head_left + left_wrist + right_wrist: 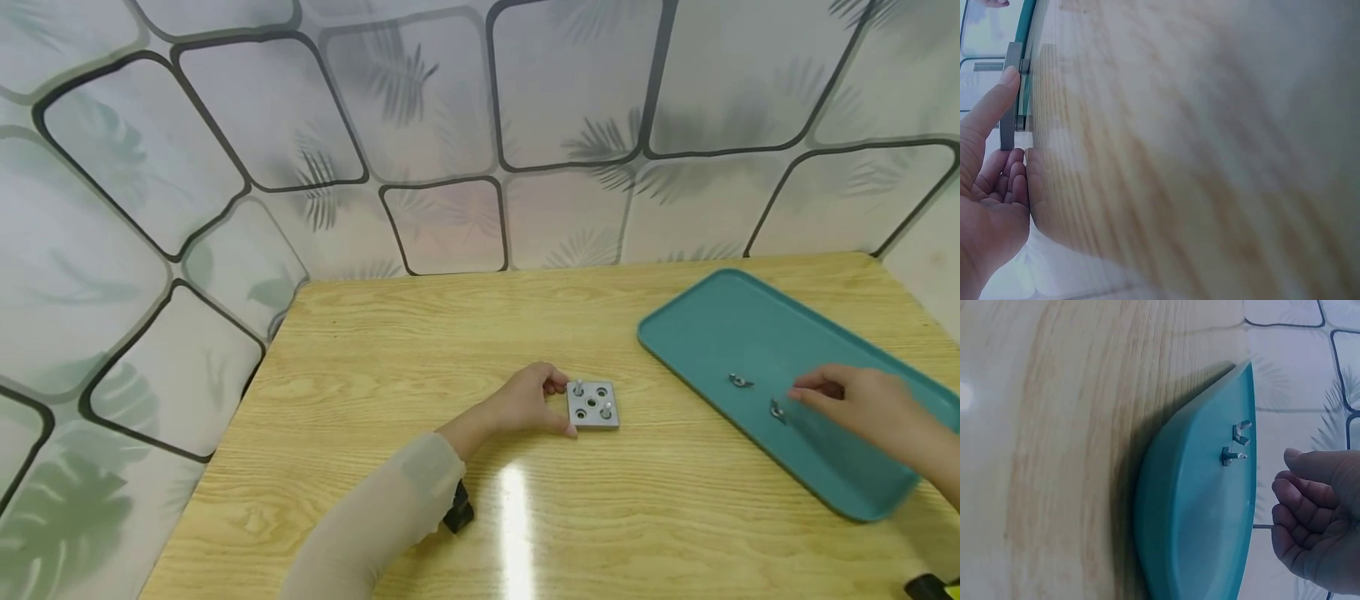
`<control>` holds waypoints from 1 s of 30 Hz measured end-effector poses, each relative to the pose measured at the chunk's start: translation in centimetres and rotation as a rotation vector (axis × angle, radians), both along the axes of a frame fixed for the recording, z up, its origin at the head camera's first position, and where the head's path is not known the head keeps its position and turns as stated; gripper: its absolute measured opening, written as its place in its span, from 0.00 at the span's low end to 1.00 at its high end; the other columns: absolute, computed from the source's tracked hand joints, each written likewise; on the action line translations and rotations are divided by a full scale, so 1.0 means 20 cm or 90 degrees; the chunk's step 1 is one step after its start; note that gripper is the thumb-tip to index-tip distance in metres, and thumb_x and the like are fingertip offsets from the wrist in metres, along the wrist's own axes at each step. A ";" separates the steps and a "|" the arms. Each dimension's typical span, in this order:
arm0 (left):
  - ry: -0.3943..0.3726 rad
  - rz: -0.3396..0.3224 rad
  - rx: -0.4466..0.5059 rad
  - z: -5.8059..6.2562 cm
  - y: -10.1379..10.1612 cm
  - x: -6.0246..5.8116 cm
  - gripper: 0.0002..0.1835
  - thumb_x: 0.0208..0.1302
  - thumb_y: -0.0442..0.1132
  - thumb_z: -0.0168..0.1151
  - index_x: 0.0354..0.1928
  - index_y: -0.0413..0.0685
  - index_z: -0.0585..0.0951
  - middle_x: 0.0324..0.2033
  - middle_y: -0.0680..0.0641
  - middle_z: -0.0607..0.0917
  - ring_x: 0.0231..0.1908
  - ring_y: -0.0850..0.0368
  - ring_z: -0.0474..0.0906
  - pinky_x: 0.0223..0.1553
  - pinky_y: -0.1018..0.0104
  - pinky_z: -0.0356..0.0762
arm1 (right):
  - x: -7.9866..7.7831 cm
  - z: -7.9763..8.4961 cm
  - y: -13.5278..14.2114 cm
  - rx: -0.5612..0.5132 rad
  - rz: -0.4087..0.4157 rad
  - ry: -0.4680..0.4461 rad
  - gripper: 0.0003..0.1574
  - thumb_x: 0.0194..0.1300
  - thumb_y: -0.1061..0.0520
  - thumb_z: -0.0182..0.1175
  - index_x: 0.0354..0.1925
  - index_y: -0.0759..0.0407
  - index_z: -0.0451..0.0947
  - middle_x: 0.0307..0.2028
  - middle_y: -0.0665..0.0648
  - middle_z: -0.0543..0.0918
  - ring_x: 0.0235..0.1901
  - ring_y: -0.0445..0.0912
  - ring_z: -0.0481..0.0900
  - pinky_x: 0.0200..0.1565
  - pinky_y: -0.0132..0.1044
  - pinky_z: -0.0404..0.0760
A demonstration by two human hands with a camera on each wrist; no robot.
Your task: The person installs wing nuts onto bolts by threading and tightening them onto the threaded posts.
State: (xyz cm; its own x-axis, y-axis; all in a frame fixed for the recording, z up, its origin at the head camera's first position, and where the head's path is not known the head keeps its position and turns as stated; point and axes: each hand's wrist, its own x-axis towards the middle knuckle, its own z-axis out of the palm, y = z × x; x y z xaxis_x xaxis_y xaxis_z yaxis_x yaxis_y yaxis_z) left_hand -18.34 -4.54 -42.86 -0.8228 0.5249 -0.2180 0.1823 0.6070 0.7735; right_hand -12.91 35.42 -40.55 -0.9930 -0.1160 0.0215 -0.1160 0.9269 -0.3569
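Note:
My left hand [527, 404] grips the left edge of a small square metal plate [592, 418] with its thumb and fingers. Five round holes or bolts mark the plate's top, and two threaded bolts stand up out of it. In the left wrist view the plate [1010, 100] is edge-on, with short studs on its underside. Over the teal tray [720, 312] hovers my right hand [866, 408], fingers loosely curled, nothing seen between them. Just left of its fingertips lies one wing nut [778, 412]; another wing nut [740, 381] lies farther left. Both wing nuts rest in the tray.
A wood-grain table [420, 350] carries everything, with the tray slanted along its right side. Behind and to the left hangs a patterned cloth [427, 100]. Dark straps [459, 508] show at the left wrist.

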 end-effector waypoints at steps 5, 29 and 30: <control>-0.003 0.002 0.005 -0.01 0.00 0.00 0.38 0.37 0.44 0.81 0.53 0.43 0.74 0.42 0.54 0.76 0.42 0.62 0.71 0.47 0.72 0.70 | 0.01 0.04 0.03 0.019 0.003 -0.061 0.26 0.63 0.47 0.61 0.33 0.73 0.79 0.24 0.58 0.81 0.22 0.47 0.75 0.25 0.43 0.75; -0.005 -0.003 0.003 -0.01 0.00 -0.01 0.37 0.38 0.45 0.81 0.52 0.43 0.74 0.42 0.54 0.76 0.42 0.62 0.71 0.46 0.73 0.71 | 0.04 -0.08 0.01 0.026 0.023 -0.082 0.13 0.55 0.55 0.68 0.26 0.63 0.78 0.21 0.51 0.79 0.21 0.44 0.73 0.23 0.41 0.71; -0.006 -0.002 0.004 -0.01 0.00 -0.01 0.37 0.38 0.45 0.81 0.52 0.43 0.74 0.42 0.54 0.76 0.42 0.62 0.71 0.46 0.73 0.71 | 0.04 -0.08 0.01 0.024 0.022 -0.079 0.12 0.55 0.55 0.68 0.26 0.63 0.78 0.21 0.51 0.79 0.21 0.44 0.73 0.23 0.40 0.71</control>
State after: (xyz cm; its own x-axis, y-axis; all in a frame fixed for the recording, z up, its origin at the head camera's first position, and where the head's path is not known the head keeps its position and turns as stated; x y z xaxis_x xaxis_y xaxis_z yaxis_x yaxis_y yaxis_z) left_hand -18.48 -4.48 -43.02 -0.8189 0.5293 -0.2220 0.1773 0.6011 0.7793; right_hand -12.17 35.57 -42.14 -0.9832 -0.1486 -0.1057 -0.1054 0.9361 -0.3357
